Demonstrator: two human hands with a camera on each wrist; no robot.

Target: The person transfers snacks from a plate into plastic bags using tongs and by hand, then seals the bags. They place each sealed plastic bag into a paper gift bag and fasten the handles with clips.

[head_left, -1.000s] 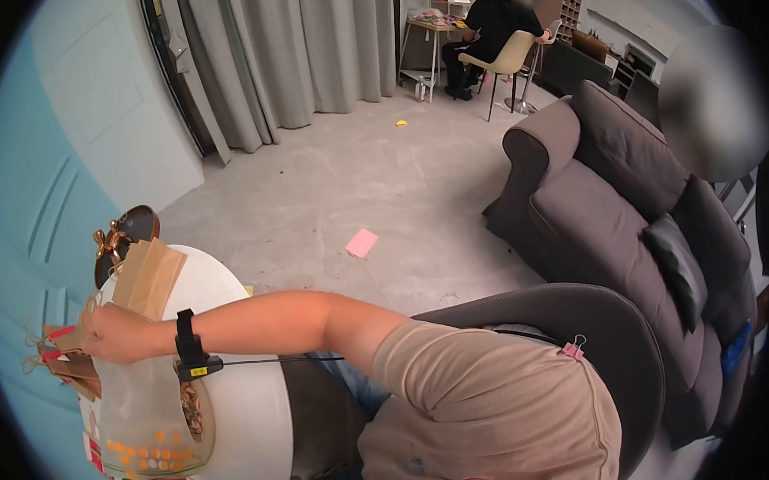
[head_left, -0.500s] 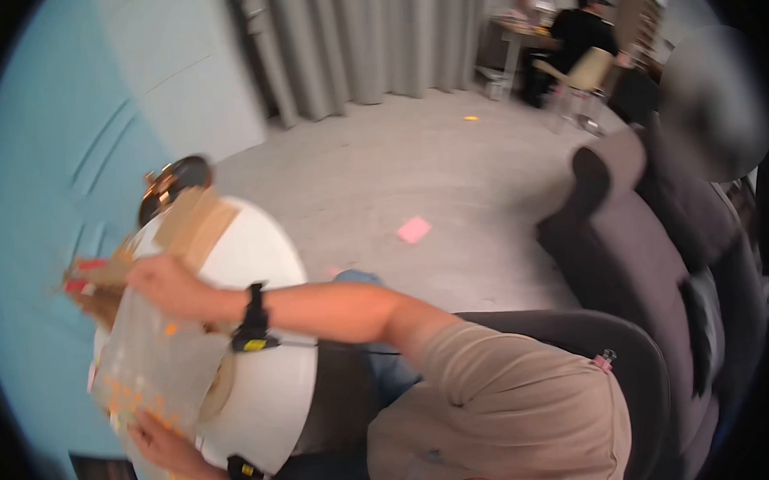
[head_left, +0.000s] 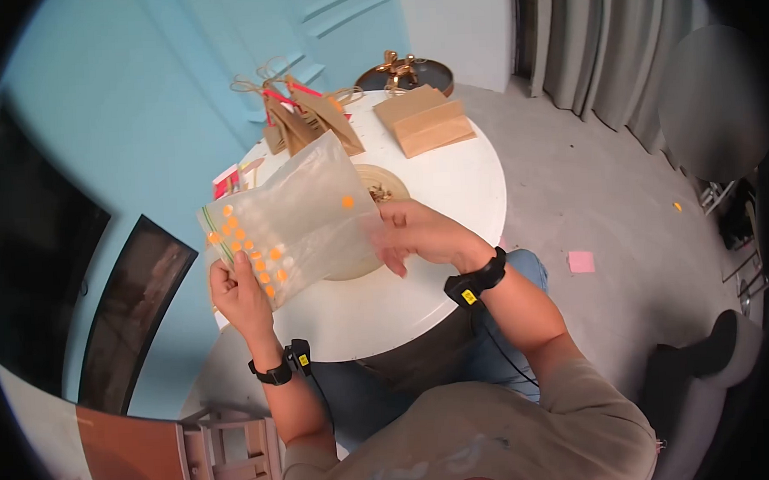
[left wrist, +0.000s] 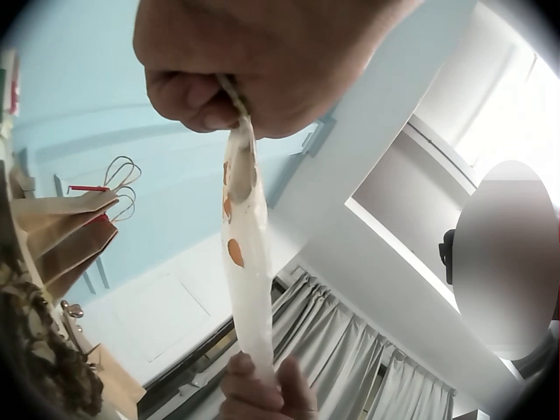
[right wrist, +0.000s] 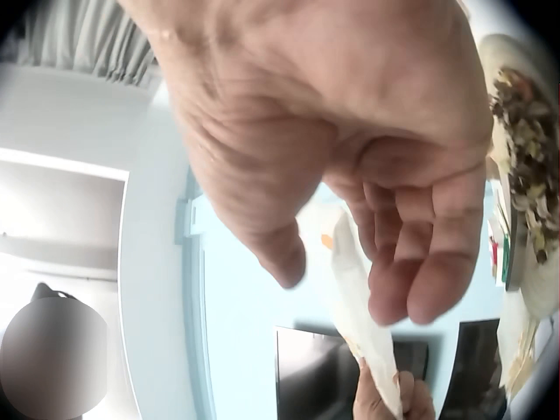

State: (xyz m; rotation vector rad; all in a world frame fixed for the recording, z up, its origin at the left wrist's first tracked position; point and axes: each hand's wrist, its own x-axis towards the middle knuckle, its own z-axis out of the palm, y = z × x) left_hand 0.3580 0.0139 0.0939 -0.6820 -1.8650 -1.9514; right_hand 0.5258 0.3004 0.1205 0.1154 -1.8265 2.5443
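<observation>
At eight o'clock, on a dial laid over the round white table point(head_left: 354, 327) with the wearer at six, pinches the striped edge of a frosted plastic bag point(head_left: 301, 205) with the left hand point(head_left: 239, 299), thumb on the near face. Toward four, holds the right hand point(head_left: 423, 234) beside the bag's other end, thumb and fingers parted; contact with the plastic impossible to tell. Between both hands, slants the bag above the table, orange dots crowded near the striped edge. For good handling, keep the left pinch firm yet shallow to spare the edge a crease, support the free end lightly from the right before turning it, and carry it high enough to clear the dish point(head_left: 388, 173) of brown flakes partly hidden beneath. Farther out, red-and-white packets point(head_left: 226, 180) at ten; standing kraft bags point(head_left: 332, 114) with looped handles at eleven, probably easy to topple, so best given room; a flatter paper bag point(head_left: 424, 120) at one. Past the rim, at twelve, a dark tray point(head_left: 436, 73) with a coppery ornament point(head_left: 397, 66); beyond, grey curtains point(head_left: 600, 59) toward two.
</observation>
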